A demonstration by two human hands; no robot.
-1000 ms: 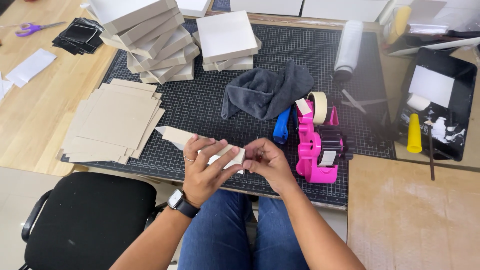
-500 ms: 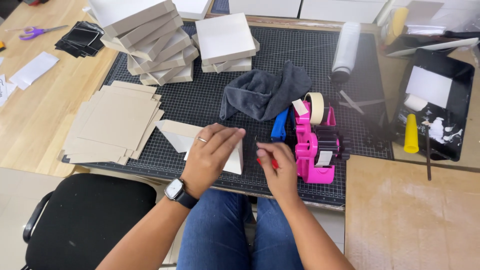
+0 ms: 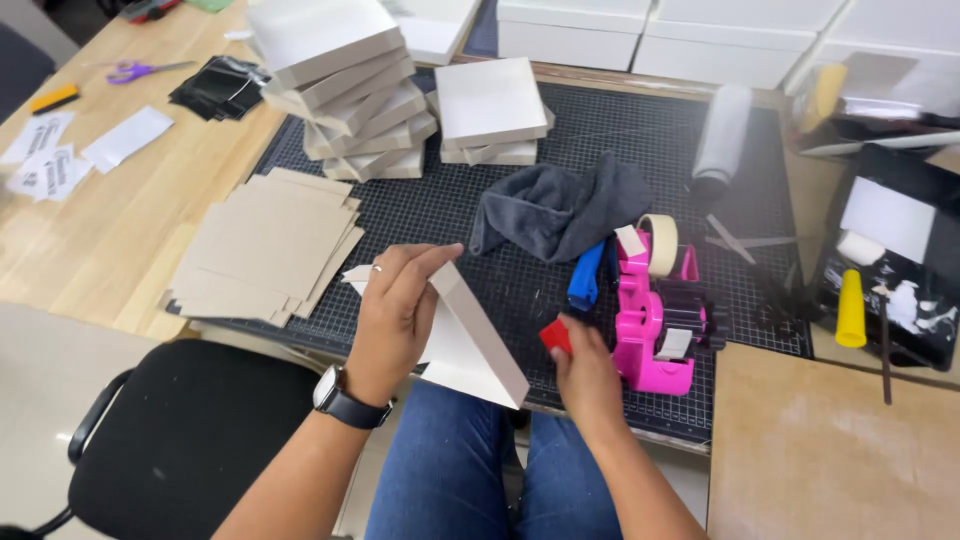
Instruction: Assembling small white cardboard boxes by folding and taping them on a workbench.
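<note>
The white box [image 3: 462, 340] is tilting on edge at the mat's [image 3: 560, 150] near edge, the left hand [image 3: 395, 315] gripping its top corner, fingers curled. The right hand [image 3: 583, 365] is pinching a red tool [image 3: 556, 335] beside the pink tape dispenser [image 3: 655, 320]. Bracing the box firmly would probably help while working that tool along its edge.

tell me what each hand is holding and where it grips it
The left hand holds a white cardboard box lid tilted up by its upper corner. The right hand pinches a small red piece at its lower edge.
</note>
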